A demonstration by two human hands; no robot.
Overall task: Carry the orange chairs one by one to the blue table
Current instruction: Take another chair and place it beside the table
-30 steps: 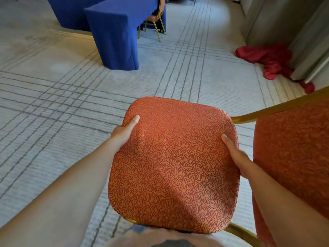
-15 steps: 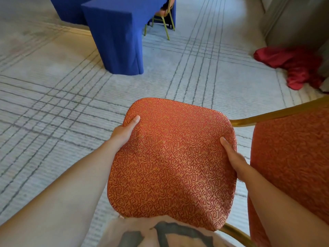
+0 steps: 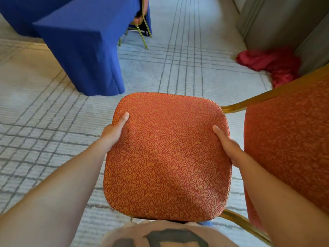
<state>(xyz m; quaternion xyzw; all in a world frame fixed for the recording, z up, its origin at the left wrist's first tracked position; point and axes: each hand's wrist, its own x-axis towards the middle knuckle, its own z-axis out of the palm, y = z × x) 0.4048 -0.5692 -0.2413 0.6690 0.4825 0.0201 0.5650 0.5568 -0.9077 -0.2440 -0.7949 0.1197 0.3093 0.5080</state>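
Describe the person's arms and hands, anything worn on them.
Both forearms are bare, with no sleeves in view. The left hand and right hand wear no gloves, and no watch, bracelet or ring shows. At the bottom edge a beige shirt with a dark print shows.

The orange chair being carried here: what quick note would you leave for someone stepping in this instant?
Left hand: grips the chair by the seat's left edge, thumb on top.
Right hand: grips the seat's right edge the same way.
Blue table: ahead, to the left.
Done: a second chair stands at the table's far side.
Left: bring this chair to the table and set it down. Whether more chairs wait cannot be seen.
Mind the red cloth on the floor, ahead to the right.
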